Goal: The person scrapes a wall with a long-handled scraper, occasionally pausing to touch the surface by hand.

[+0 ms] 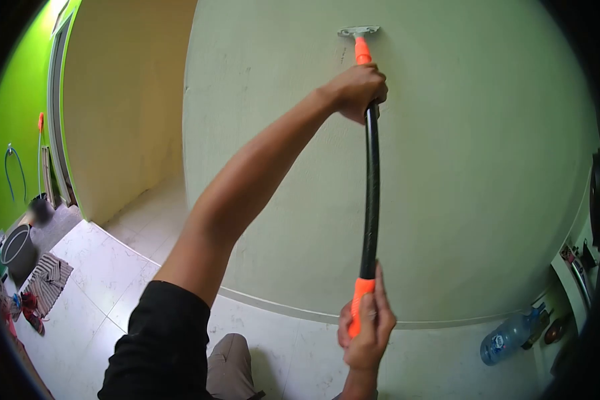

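A long black pole (372, 193) with orange ends runs nearly upright before a pale green wall (480, 167). At its top, a flat white and grey head (359, 31) lies against the wall. My left hand (363, 90) is wrapped round the upper part of the pole, just under the upper orange section. Lower down, my right hand (370, 327) holds the orange grip (361, 300), with the thumb along it and a finger stretched up beside the pole.
A large blue water bottle (503, 343) lies on the floor at the lower right, near a shelf (570, 283). At the left are a grey bucket (18, 252), a striped cloth (49, 277) and a doorway. My knee shows at the bottom.
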Motion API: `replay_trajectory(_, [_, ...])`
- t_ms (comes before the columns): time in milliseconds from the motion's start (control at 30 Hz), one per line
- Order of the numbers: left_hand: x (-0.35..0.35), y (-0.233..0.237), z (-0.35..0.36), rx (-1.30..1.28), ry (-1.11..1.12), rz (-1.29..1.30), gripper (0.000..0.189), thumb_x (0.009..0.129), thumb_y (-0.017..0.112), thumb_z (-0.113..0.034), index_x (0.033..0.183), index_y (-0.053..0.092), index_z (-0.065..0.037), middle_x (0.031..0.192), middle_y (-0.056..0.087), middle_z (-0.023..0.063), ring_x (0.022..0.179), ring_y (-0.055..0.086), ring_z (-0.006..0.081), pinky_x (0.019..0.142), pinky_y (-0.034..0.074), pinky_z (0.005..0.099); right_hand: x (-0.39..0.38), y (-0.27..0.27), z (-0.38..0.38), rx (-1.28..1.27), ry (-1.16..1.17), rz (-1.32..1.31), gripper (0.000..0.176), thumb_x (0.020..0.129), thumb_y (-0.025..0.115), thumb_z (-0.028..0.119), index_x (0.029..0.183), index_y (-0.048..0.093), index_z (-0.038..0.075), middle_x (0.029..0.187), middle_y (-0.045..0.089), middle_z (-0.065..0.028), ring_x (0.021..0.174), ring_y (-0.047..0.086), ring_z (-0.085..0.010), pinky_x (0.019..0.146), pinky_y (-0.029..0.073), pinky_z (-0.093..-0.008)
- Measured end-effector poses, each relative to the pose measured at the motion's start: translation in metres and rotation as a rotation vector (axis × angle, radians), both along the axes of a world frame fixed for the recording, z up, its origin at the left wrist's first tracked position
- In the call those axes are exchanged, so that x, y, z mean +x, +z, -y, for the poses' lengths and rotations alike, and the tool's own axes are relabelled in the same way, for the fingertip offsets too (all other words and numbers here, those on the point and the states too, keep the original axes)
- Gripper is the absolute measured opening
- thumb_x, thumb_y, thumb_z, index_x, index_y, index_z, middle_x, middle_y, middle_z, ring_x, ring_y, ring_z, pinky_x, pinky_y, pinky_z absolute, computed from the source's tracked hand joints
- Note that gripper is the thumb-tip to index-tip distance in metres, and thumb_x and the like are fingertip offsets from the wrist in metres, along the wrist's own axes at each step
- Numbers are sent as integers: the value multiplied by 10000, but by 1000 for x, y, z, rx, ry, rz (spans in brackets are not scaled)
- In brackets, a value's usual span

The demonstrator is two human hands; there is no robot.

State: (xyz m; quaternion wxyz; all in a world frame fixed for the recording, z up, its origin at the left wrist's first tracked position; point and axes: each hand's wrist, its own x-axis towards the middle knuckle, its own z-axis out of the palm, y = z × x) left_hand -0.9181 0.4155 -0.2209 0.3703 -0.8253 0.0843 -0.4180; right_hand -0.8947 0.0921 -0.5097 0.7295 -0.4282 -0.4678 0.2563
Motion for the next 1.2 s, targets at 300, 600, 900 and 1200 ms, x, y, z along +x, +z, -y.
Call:
replay_trajectory(300, [-21,-109,13,-177,-72,-57,183,586,657,-84,520,489,-119,581,525,21,685,567,246,808,483,380,-2,-82,33,-94,81,-34,541,1105,451,210,1605,366,21,642,486,-20,467,400,-59,382,327,-236])
replay_trajectory(600, [-39,-128,24,-286,-152,-47,215,585,662,-57,508,467,-104,551,479,3,631,506,217,772,450,363,-36,-96,51,-34,77,-136,559,1098,535,174,1614,370,38,718,482,49,548,377,-29,479,337,-193])
replay_trajectory(900, [-43,-130,24,-317,-115,-76,243,566,658,-68,498,429,-115,529,466,-3,598,488,214,711,422,355,-32,-86,67,-101,72,-176,561,1093,530,157,1607,364,7,747,449,55,588,377,-37,514,330,-196])
replay_trajectory(1200, [-39,-138,20,-281,-175,-47,231,559,652,-104,489,434,-132,534,484,3,591,510,231,660,424,373,-26,-82,77,-181,26,-134,622,1078,580,290,1605,382,23,735,477,50,572,392,-31,491,315,-196])
